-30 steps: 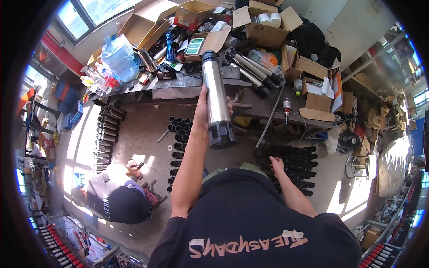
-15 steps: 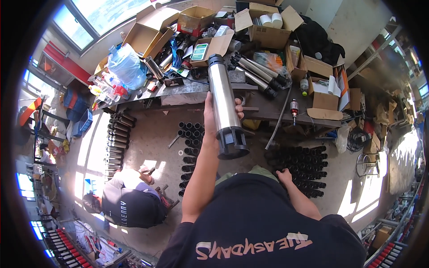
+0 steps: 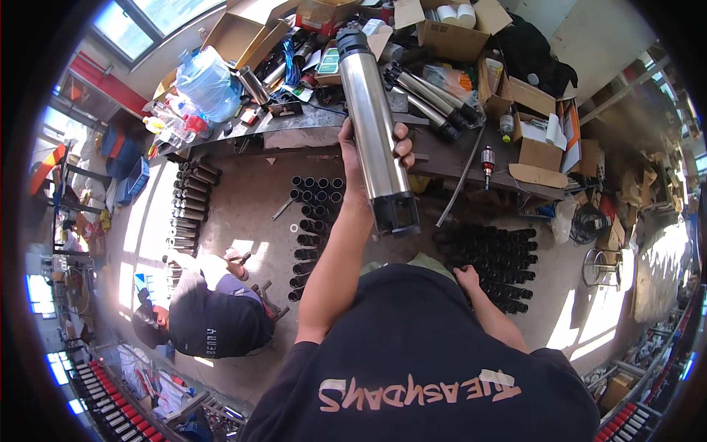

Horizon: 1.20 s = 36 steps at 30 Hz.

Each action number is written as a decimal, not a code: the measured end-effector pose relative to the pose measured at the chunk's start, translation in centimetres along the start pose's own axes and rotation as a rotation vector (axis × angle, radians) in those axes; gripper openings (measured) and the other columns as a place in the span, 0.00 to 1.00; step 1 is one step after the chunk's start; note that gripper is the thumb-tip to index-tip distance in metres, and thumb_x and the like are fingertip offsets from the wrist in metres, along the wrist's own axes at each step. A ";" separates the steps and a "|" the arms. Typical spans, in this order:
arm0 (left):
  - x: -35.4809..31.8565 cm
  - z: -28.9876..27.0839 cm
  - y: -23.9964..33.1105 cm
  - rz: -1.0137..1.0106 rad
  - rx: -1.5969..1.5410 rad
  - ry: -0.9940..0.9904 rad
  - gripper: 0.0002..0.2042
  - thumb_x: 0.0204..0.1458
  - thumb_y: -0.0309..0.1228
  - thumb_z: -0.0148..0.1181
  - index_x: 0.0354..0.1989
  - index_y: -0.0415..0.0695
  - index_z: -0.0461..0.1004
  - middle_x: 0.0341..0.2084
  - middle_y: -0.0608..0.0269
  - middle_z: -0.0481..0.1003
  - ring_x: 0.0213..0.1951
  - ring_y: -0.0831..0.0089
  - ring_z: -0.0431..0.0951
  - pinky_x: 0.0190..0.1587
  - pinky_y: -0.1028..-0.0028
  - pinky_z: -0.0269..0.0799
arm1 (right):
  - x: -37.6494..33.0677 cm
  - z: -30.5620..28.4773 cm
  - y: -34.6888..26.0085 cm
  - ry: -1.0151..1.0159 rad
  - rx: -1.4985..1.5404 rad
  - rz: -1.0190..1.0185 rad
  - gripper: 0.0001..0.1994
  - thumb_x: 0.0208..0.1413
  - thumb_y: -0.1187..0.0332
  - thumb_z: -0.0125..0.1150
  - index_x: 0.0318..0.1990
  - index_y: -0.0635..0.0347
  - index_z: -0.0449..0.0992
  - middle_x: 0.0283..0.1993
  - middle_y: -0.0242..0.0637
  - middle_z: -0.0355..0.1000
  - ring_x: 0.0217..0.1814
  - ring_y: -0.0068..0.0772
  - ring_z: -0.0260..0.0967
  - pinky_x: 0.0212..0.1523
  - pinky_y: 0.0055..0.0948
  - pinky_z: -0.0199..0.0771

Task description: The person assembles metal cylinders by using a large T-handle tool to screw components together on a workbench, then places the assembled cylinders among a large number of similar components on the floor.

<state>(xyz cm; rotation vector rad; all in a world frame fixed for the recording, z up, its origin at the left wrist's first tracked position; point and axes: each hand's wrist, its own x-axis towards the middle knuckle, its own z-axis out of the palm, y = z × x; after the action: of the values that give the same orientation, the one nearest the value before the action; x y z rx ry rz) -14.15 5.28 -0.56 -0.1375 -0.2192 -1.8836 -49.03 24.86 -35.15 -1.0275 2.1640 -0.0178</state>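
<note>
Table (image 3: 451, 158): spans 12 o'clock, cluttered. Block of dark fittings (image 3: 504, 267): on the floor, between 3 and 4 o'clock.

Steel cylinder (image 3: 373, 121): at 12 o'clock, held up off the floor, overlapping the table's front edge in view; long axis runs roughly 11 to 5 o'clock. Judged stiff and fairly heavy; polished barrel probably slippery if oily or damp. Best hold: round the barrel near its middle, for balance. Slotted black end (image 3: 395, 214), toward 5 o'clock, looks like the more fragile part; avoid squeezing its ribs.

Left hand (image 3: 355, 173): closed round the barrel just below its middle, thumb on the 9 o'clock side, fingertips emerging on the 3 o'clock side; forearm enters from between 6 and 7.

Right hand (image 3: 468, 278): low at 4 o'clock, beside the fittings, fingers seemingly curled; cannot tell whether it grips anything.
</note>
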 end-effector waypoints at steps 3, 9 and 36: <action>-0.2 0.4 0.2 0.036 0.191 -0.023 0.31 0.61 0.61 0.35 0.48 0.41 0.68 0.33 0.53 0.72 0.27 0.63 0.74 0.32 0.62 0.75 | -0.4 -0.1 -0.6 -0.015 0.021 0.006 0.30 0.50 0.50 0.65 0.55 0.63 0.75 0.54 0.52 0.76 0.58 0.50 0.73 0.58 0.40 0.72; -1.5 2.7 1.2 0.060 0.644 0.378 0.39 0.63 0.66 0.32 0.48 0.36 0.71 0.31 0.54 0.76 0.29 0.62 0.79 0.32 0.62 0.79 | 1.4 0.0 -1.0 0.051 -0.003 -0.031 0.30 0.48 0.49 0.66 0.53 0.62 0.76 0.52 0.53 0.77 0.57 0.53 0.74 0.57 0.41 0.73; -2.3 1.9 4.4 -0.139 0.601 0.385 0.40 0.64 0.65 0.25 0.50 0.36 0.70 0.31 0.53 0.76 0.28 0.60 0.79 0.33 0.61 0.79 | -12.2 -16.5 -36.5 0.215 0.824 -0.942 0.14 0.59 0.69 0.64 0.50 0.66 0.73 0.39 0.35 0.77 0.40 0.24 0.73 0.43 0.24 0.73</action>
<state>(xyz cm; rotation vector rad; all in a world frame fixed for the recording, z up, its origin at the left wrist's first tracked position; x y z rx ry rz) -9.26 6.49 1.23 0.6560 -0.5247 -1.8596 -29.85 3.67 -4.57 -1.4202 1.3800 -1.3663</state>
